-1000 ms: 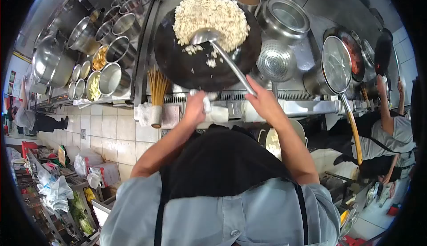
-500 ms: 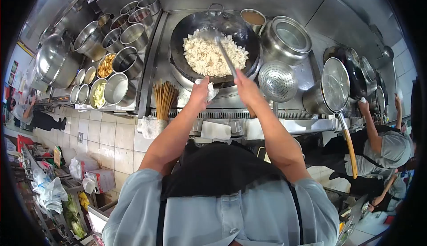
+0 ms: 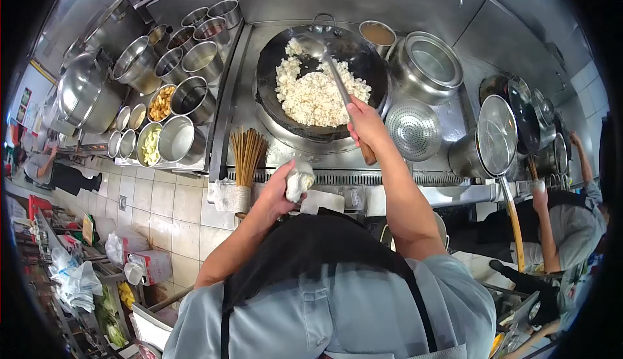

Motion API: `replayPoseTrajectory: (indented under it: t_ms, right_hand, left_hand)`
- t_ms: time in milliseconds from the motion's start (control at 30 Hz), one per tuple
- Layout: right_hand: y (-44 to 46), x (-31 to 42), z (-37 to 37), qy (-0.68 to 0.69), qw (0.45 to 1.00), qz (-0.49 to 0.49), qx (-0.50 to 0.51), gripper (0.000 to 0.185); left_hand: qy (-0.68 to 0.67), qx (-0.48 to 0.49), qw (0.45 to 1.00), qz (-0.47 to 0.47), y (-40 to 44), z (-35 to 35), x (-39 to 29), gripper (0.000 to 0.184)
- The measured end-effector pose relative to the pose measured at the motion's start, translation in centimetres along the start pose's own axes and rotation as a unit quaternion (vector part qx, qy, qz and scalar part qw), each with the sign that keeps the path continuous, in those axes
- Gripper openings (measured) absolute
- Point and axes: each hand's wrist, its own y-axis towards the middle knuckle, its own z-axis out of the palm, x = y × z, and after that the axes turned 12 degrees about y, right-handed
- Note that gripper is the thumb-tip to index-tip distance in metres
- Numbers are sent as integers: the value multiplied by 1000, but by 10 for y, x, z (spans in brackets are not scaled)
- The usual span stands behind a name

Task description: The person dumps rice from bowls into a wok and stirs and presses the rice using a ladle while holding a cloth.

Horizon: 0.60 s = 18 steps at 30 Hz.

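A black wok (image 3: 269, 60) on the stove holds a heap of pale rice (image 3: 318, 99). My right hand (image 3: 365, 122) is closed around the long handle of a metal ladle (image 3: 337, 76), whose wooden end sticks out below my fist. The ladle's bowl rests in the far part of the wok, beside the rice. My left hand (image 3: 279, 190) grips a folded white cloth (image 3: 299, 180) in front of the stove edge, apart from the wok. Left of the wok, near that hand, stands a bamboo brush (image 3: 246, 154) with its bristles up.
Steel pots of ingredients (image 3: 195, 67) crowd the left counter. Right of the wok are a perforated skimmer (image 3: 413, 128), a lidded steel pot (image 3: 428, 67) and a cup of brown liquid (image 3: 378, 33). A mesh strainer (image 3: 497, 135) leans over another pot. A co-worker (image 3: 564, 229) stands at right.
My left hand has left the wok's near rim and drawn back toward my body with the cloth. The ladle's bowl has moved to the wok's far side, opening a gap in the rice.
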Motion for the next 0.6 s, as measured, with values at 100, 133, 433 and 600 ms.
replayPoseTrajectory:
  t_ms: [100,133,433,600]
  right_hand:
    - [26,-15,6,-60,994,-72,-52,53]
    - [44,-19,9,-82,992,-73,-58,53]
    - [-11,-59,-2,-314,934,-167,23,52]
    - [40,-28,14,-285,953,-99,-29,56]
  left_hand:
    - [-47,63,997,5,14,-34,15,35]
    - [-52,34,998,-2,19,-35,15,34]
    - [-68,17,997,-15,29,-6,-23,38]
    - [-74,33,997,-20,70,22,-52,37]
